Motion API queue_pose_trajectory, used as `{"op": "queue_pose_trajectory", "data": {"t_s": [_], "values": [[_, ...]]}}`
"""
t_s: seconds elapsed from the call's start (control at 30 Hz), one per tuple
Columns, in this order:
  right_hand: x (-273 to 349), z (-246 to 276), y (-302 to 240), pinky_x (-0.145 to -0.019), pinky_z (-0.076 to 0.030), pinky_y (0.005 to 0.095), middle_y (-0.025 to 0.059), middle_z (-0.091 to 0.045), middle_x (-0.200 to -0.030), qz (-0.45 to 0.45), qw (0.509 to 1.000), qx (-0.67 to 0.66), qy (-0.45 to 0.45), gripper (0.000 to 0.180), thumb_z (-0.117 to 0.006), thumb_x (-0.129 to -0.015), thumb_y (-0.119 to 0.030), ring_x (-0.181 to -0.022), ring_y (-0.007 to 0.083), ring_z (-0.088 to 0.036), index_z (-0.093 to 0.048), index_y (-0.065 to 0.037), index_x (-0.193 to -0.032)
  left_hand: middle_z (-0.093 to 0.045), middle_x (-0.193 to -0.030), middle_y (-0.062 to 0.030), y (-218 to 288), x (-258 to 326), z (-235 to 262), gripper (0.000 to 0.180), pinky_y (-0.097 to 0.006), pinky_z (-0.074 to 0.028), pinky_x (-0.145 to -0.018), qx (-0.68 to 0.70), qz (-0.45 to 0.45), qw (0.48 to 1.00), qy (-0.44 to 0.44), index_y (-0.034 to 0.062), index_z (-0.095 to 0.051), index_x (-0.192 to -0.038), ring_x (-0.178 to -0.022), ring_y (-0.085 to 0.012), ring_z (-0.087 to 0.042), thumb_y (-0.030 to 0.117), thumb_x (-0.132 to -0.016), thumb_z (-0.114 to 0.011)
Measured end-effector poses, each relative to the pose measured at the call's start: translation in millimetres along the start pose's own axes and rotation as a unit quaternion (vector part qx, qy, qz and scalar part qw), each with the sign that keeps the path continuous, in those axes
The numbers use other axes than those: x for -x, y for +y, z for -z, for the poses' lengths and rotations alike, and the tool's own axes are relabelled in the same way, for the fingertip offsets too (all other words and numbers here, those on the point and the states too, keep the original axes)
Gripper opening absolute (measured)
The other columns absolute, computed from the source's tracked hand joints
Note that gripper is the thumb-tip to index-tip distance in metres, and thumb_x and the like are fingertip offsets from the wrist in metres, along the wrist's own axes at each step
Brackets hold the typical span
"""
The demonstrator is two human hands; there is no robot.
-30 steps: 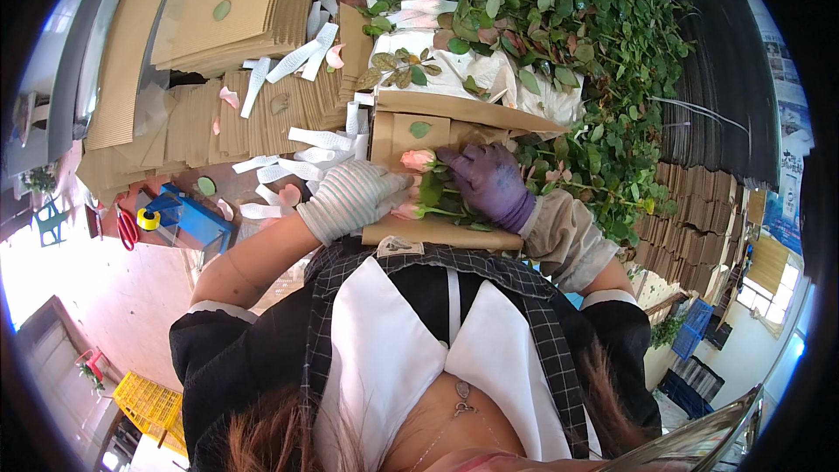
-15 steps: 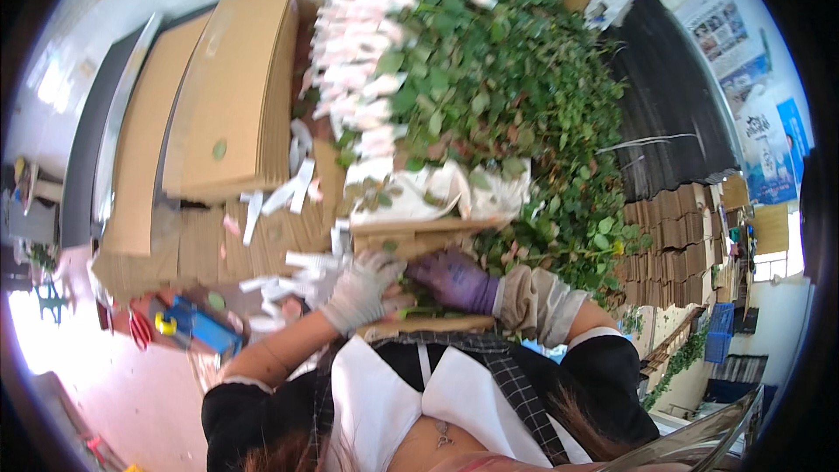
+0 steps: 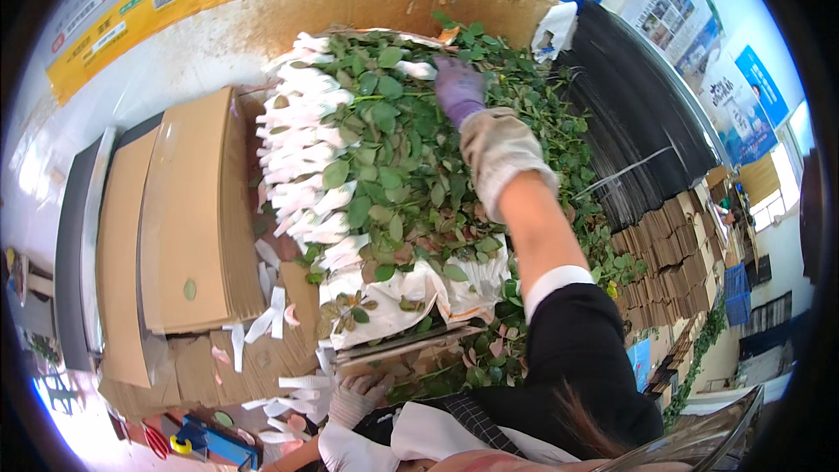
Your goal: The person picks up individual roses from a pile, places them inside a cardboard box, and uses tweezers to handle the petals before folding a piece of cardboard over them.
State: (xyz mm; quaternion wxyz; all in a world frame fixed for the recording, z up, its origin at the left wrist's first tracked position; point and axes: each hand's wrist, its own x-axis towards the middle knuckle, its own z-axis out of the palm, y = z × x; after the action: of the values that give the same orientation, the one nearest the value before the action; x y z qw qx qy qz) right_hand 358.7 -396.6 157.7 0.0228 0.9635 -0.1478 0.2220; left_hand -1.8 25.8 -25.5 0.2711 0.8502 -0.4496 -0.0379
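The right hand (image 3: 468, 105) reached far into the pile of wrapped roses (image 3: 376, 166), fingers closed on a stem. The left hand (image 3: 358, 395) lay open on the tray edge (image 3: 393, 351) — flat cardboard stacks (image 3: 188, 218) crowded the left side.

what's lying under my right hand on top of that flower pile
Under the right hand lies a heap of leafy green stems, their flower heads in white sleeves. What the purple-gloved fingers grip is hidden by leaves.
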Motion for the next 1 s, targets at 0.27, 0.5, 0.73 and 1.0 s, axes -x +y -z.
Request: {"op": "queue_pose_trajectory", "data": {"t_s": [0.27, 0.5, 0.73, 1.0], "values": [[45.4, 26.3, 66.2, -0.067, -0.05, 0.0396, 0.0128, -0.067, -0.082, 0.054, 0.991, 0.07, 0.096, 0.015, -0.058, -0.083, -0.015, -0.076, 0.0295, -0.064, -0.072, -0.013, -0.087, -0.063, -0.112, -0.0044, 9.2, -6.7, 16.2, 0.042, -0.042, -0.048, -0.086, 0.034, 0.006, 0.999, -0.015, 0.0252, -0.061, -0.117, -0.103, -0.0266, -0.06, 0.021, -0.075, -0.066], [245.3, 201.7, 59.9, -0.088, -0.047, 0.0393, 0.0119, -0.065, -0.099, 0.119, 0.786, -0.532, 0.292, 0.025, -0.059, -0.08, -0.001, -0.094, 0.0264, -0.062, -0.06, 0.0, -0.105, -0.061, -0.113, -0.0051, -2.5, 4.0, 17.0, 0.032, -0.041, -0.046, -0.084, -0.026, -0.032, 0.999, -0.018, 0.0257, -0.066, -0.105, -0.104, -0.0261, -0.059, 0.027, -0.073, -0.068], [312.1, 219.2, 71.8, -0.092, -0.044, 0.0432, 0.0113, -0.066, -0.096, 0.16, 0.823, -0.438, 0.325, 0.024, -0.067, -0.079, -0.012, -0.093, 0.0275, -0.064, -0.063, -0.001, -0.1, -0.06, -0.111, -0.0077, 5.9, -12.7, 28.3, 0.039, -0.045, -0.044, -0.084, -0.022, -0.085, 0.996, -0.023, 0.0182, -0.068, -0.1, -0.099, -0.0303, -0.057, 0.038, -0.067, -0.074], [313.5, 222.6, 71.6, -0.095, -0.042, 0.0431, 0.0081, -0.067, -0.095, 0.145, 0.872, -0.358, 0.3, 0.023, -0.068, -0.077, -0.011, -0.094, 0.0252, -0.064, -0.065, -0.004, -0.098, -0.059, -0.117, -0.0083, 14.1, -17.1, 41.9, 0.041, -0.044, -0.045, -0.086, -0.016, -0.053, 0.994, -0.092, 0.0176, -0.067, -0.103, -0.102, -0.0307, -0.057, 0.037, -0.067, -0.073]]}}
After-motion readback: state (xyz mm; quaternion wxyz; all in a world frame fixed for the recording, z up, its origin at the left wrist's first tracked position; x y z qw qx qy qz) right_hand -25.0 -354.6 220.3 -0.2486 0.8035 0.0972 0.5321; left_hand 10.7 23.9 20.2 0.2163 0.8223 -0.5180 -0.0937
